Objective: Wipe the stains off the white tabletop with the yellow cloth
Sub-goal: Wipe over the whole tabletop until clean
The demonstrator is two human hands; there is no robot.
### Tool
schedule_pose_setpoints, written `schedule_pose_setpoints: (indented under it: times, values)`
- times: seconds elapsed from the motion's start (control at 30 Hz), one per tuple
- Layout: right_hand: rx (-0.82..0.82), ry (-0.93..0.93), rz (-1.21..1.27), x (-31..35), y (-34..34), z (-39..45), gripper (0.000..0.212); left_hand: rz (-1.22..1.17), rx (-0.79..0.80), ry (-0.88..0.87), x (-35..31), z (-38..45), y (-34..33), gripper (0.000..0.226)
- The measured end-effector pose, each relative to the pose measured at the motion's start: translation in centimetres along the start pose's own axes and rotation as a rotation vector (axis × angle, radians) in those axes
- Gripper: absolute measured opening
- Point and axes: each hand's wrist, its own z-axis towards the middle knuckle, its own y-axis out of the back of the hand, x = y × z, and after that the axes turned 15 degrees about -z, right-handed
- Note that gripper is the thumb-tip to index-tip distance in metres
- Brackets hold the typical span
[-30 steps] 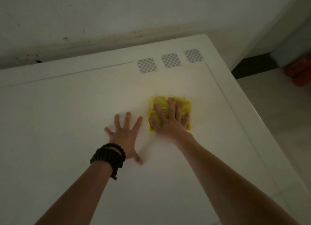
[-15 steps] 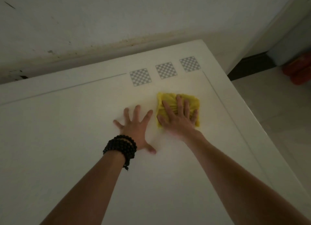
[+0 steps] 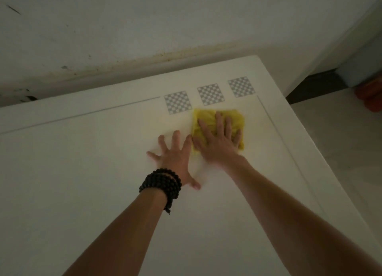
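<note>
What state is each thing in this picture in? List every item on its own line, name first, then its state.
yellow cloth: crumpled flat on the tabletop, pressed under the right hand
right hand: open, fingers spread, palm down on the cloth
left hand: open, fingers spread, flat on the bare tabletop
white tabletop: no stain visible in this dim light
beaded bracelet: wrapped round the left wrist

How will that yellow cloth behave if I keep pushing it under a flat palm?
The yellow cloth looks soft and wrinkled, so it will likely bunch. Pressed flat by the right hand, it should slide easily on the smooth white tabletop. Probably light; lifted, it would droop.
</note>
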Motion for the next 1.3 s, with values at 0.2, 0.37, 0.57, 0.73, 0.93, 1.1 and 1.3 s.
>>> schedule_pose_setpoints:
  times: [0.2, 0.37, 0.57, 0.73, 0.93, 1.1, 1.3]
  values:
    - [-0.007, 0.053, -0.02, -0.2, 0.3, 1.3, 0.069, -0.006, -0.003, 0.007, 0.6, -0.3, 0.0, 0.144]
    - [0.037, 0.068, -0.018, -2.5, -2.2, -6.2, 0.067, 0.002, 0.018, 0.042, 0.3, -1.0, 0.3, 0.139]
    - [0.039, 0.112, -0.105, -7.9, -5.5, -14.6, 0.067, -0.035, 0.018, -0.004, -3.2, -4.1, -2.7, 0.092]
    - [0.028, 0.168, -0.094, -10.5, -4.6, -12.0, 0.065, -0.052, 0.12, -0.024, -8.6, -5.1, -5.5, 0.12]
    - [-0.008, 0.205, -0.077, -13.3, -2.1, -4.0, 0.065, -0.04, 0.015, 0.111, -9.0, -4.6, -8.0, 0.141]
    - [0.023, 0.253, -0.063, -14.8, -4.2, -9.2, 0.066, -0.108, -0.068, 0.135, -10.4, -6.6, -9.2, 0.115]
    - [0.055, 0.302, -0.163, -18.3, -8.2, -20.3, 0.066, -0.047, 0.022, 0.122, -11.9, -12.1, -13.9, 0.125]
